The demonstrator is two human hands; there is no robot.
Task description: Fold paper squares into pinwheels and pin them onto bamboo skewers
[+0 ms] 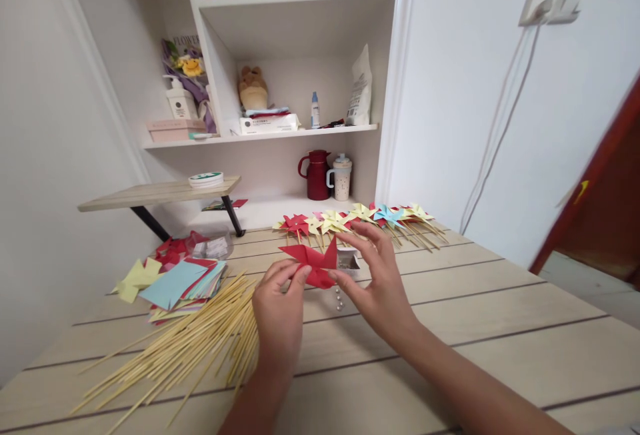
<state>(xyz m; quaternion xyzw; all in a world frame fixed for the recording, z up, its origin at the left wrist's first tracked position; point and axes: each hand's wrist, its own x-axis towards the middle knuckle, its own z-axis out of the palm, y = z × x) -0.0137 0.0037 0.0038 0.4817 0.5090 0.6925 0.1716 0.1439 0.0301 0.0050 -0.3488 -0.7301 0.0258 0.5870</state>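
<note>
A red paper pinwheel (314,260), with no stick visible on it, is held up over the table between both hands. My left hand (280,305) pinches its left side between thumb and fingers. On the other side, my right hand (377,282) has thumb and fingers spread apart, with the thumb tip at the pinwheel's lower right edge; whether it touches cannot be made out. Just behind the right hand's thumb sits a small open box (349,260). Several small silvery beads or pins (339,300) lie on the table below the pinwheel.
Thin wooden sticks (200,335) are heaped at the left front, with cut paper squares (183,283) behind them. Finished pinwheels on sticks (333,222) line the table's back. A small raised shelf (150,194) stands back left; a red jug (318,175) and a cup (342,178) stand behind.
</note>
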